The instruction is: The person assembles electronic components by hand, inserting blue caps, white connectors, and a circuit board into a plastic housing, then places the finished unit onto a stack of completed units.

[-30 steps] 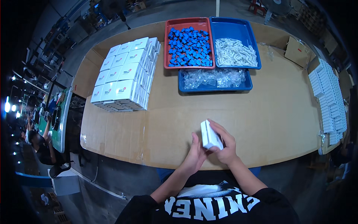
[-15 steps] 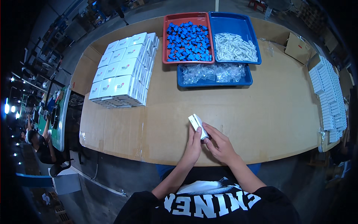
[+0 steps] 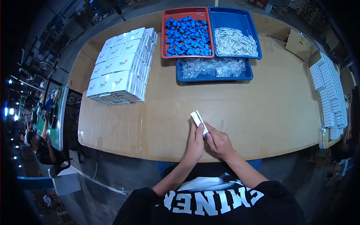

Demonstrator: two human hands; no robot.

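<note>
My left hand is closed round the lower left side of a slim white box-shaped piece, its thumb lying along the near face. The piece stands tilted above the near middle of the table, with a dark slot running down its length. My right hand is closed at the lower right end of the same piece, fingers bent against it. My fingers hide the lower end, so I cannot tell whether something smaller is held there.
White printed boxes form a large stack at left. Beyond my hands are a red tray of blue parts, a blue tray of white sticks, and another blue tray of clear bags. White narrow pieces are stacked at right.
The white piece has turned slightly, showing its slot more plainly. My right fingers have drawn in closer around its lower end. The whole view has shifted a little.
</note>
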